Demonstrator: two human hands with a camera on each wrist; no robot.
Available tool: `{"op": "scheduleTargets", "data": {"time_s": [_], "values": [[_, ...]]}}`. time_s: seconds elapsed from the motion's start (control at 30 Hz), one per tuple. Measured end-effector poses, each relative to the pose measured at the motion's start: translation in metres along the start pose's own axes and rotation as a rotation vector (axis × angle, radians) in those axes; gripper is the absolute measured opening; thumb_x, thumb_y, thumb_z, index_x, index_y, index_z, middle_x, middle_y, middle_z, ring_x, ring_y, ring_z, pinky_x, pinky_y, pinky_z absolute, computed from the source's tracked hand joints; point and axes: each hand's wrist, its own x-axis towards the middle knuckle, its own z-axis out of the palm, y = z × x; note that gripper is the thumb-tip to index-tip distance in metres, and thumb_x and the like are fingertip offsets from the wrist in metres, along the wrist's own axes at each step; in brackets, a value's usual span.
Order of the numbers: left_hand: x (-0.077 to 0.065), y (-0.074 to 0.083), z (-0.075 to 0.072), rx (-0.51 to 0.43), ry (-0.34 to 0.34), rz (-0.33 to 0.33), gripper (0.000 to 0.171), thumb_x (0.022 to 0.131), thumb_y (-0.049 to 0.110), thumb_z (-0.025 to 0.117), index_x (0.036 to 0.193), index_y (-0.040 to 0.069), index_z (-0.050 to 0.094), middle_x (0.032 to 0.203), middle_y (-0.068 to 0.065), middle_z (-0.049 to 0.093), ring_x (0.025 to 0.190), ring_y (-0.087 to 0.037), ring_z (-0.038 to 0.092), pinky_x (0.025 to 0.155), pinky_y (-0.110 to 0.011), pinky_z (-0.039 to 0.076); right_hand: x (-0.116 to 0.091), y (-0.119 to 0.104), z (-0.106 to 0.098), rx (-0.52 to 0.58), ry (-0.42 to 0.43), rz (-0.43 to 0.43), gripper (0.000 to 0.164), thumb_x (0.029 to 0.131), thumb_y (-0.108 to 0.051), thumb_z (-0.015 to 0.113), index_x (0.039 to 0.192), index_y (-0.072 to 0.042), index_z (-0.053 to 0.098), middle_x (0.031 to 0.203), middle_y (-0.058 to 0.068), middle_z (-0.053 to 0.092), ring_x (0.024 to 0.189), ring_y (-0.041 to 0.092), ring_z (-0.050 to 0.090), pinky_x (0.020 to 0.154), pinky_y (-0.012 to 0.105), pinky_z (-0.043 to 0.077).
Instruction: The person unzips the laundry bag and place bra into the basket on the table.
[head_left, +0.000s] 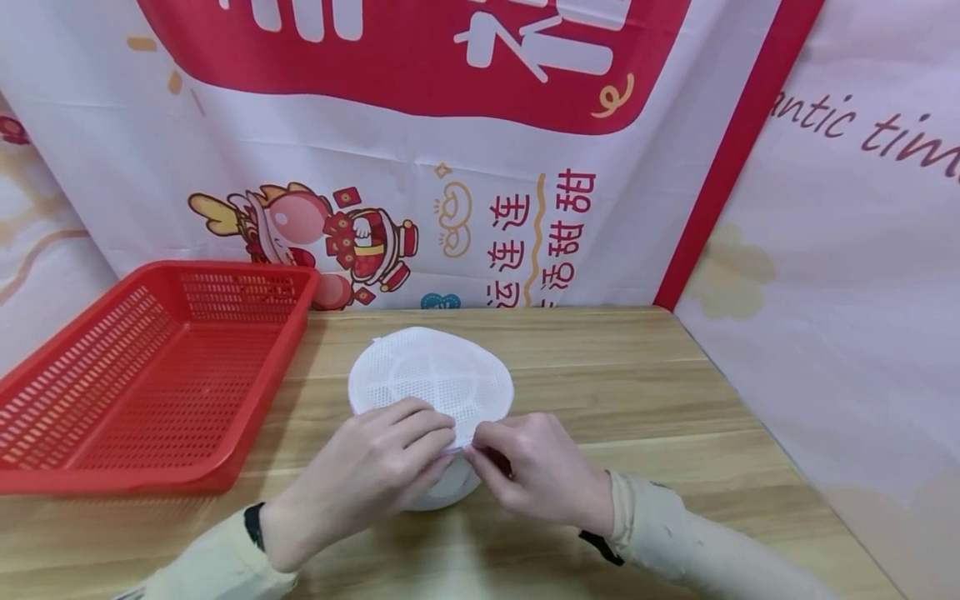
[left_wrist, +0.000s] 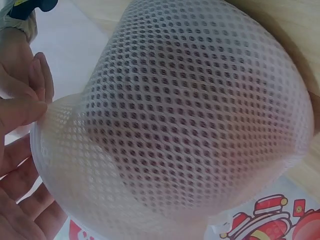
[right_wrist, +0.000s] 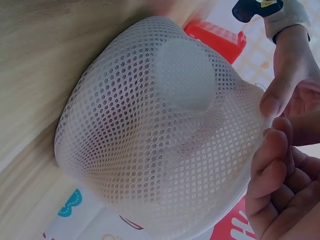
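A white mesh laundry bag, round-topped, stands on the table in front of me, its honeycomb side bulging outward in the left wrist view. My left hand pinches the bag's near rim between thumb and fingers. Close beside it, my right hand pinches the same rim with thumb and curled index finger. In the right wrist view both thumbs meet the edge almost together; whether a zip pull lies under the fingertips is hidden. A pale round patch shows on the bag's side.
To the left a red plastic basket with slotted walls sits on the wood-grain table. Behind the table hangs a printed red-and-white cloth. Another pale printed sheet runs along the table's right edge.
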Motion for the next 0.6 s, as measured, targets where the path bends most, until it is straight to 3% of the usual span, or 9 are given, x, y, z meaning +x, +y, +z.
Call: {"op": "scheduleTargets", "data": {"time_s": [0.27, 0.6], "values": [[0.0031, 0.0010, -0.0013, 0.054, -0.035, 0.073, 0.025, 0.075, 0.006, 0.082, 0.097, 0.005, 0.072, 0.097, -0.004, 0.068, 0.092, -0.018, 0.061, 0.076, -0.030, 0.056, -0.0003, -0.0005, 0.0028, -0.002, -0.012, -0.018, 0.027, 0.090, -0.008, 0.064, 0.069, -0.018, 0.050, 0.057, -0.014, 0.039, 0.051, -0.007, 0.034, 0.044, 0.008, 0.028], [-0.0006, 0.0001, -0.0020, 0.023, -0.043, 0.074, 0.020, 0.082, 0.004, 0.076, 0.102, 0.005, 0.073, 0.099, -0.002, 0.069, 0.092, -0.017, 0.061, 0.078, -0.029, 0.055, -0.0015, 0.0004, 0.0035, -0.011, 0.000, -0.038, 0.026, 0.088, -0.008, 0.065, 0.069, -0.018, 0.051, 0.058, -0.015, 0.038, 0.052, -0.008, 0.034, 0.045, 0.008, 0.027]]}}
